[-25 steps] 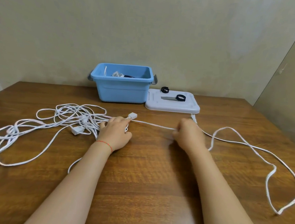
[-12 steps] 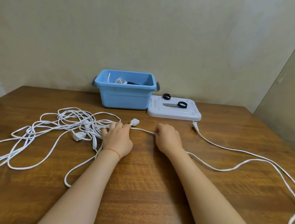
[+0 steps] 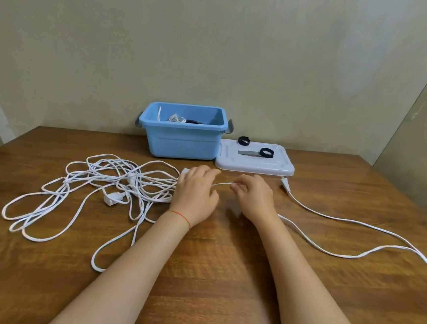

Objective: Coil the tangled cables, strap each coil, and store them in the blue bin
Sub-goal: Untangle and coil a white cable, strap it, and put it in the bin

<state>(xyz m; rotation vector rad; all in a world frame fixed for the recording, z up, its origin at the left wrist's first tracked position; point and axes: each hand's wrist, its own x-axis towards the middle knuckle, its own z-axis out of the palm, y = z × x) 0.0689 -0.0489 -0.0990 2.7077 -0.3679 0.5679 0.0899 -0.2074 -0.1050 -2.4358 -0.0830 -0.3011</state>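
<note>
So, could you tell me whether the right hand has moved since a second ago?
Yes. The right hand has slid left along the white cable toward the left hand; it was below the white lid's right end, now its left.

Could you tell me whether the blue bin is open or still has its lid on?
Open. The blue bin has no lid on; its white lid lies flat on the table beside it.
</note>
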